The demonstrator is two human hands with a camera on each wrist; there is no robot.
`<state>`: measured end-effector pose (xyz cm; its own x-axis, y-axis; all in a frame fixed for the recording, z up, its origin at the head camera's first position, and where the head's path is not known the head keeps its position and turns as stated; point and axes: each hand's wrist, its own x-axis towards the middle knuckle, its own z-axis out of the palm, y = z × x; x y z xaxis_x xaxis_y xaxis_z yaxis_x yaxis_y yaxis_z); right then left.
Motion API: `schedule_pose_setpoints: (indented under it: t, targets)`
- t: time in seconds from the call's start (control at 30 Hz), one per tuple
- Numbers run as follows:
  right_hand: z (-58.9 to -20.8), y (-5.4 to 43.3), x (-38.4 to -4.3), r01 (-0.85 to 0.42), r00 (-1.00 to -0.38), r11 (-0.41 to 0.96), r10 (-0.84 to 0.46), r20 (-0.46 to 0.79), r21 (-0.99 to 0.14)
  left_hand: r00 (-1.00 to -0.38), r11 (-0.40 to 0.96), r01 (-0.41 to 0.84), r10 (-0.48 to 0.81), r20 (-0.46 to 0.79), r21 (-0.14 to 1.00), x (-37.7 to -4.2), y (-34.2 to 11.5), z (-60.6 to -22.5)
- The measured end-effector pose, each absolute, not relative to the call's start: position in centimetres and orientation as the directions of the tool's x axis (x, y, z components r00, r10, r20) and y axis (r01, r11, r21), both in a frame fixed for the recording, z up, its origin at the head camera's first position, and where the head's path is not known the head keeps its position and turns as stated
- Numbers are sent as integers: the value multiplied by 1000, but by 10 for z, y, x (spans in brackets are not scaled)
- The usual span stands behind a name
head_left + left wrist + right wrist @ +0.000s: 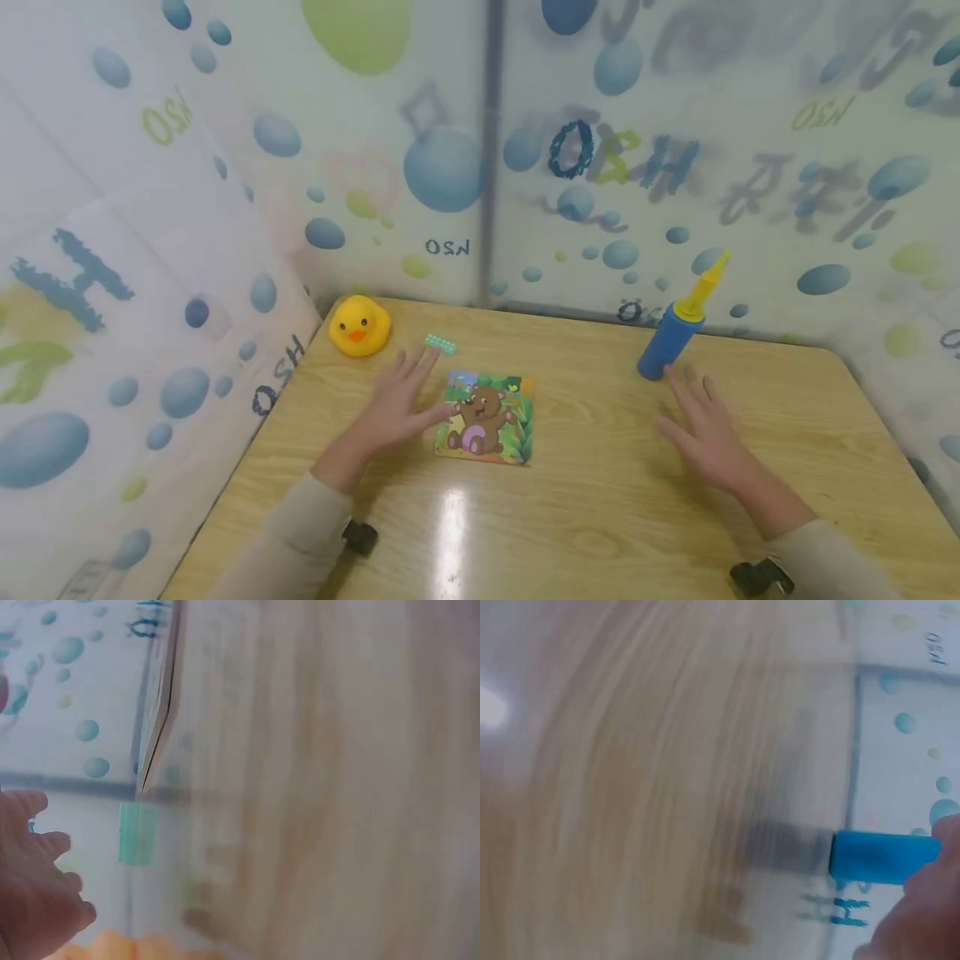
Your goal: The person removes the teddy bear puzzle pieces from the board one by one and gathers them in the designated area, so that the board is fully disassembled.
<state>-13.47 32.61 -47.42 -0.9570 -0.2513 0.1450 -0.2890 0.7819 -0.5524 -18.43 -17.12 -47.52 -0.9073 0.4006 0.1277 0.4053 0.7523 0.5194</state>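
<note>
My left hand (pixel 393 407) hovers, fingers spread, beside a square picture board (pixel 486 418) of a brown bear. Its thumb overlaps the board's left edge in the head view; whether they touch I cannot tell. Just beyond its fingertips lies a small mint-green knobbly strip (pixel 441 343), also visible in the left wrist view as a green block (pixel 137 834). On the right, my other hand (pixel 708 437) holds nothing, its fingers extended toward a blue hand pump (pixel 664 343) with a yellow nozzle. The pump's blue barrel (pixel 881 856) stands past the fingers in the right wrist view.
A yellow rubber duck (pixel 360 327) sits at the table's back left corner. The wooden table (pixel 592 500) meets walls covered in printed bubbles and lettering (pixel 390 225) at the back and left. Dark straps with small devices (pixel 360 537) are on both wrists.
</note>
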Motion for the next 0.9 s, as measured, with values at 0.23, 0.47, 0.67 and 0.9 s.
schedule_pose_setpoints:
  t: [0.23, 0.47, 0.67, 0.9]
  targets:
    - [-488, 308, -144, -272, -962, 590, -161, 219, -760, -909, 649, 362, 405, 99, 670, -178, -161, -495]
    - [-517, 288, -153, -421, -887, 711, -194, 419, -563, -914, 656, 340, 399, 72, 674, -181, -162, -508]
    - [-532, 270, -157, -440, -863, 770, -220, 455, -462, -914, 657, 307, 406, 20, 689, -179, -164, -510]
    - [-529, 250, -156, -376, -895, 785, -172, 411, -492, -904, 664, 298, 428, -22, 686, -176, -161, -509]
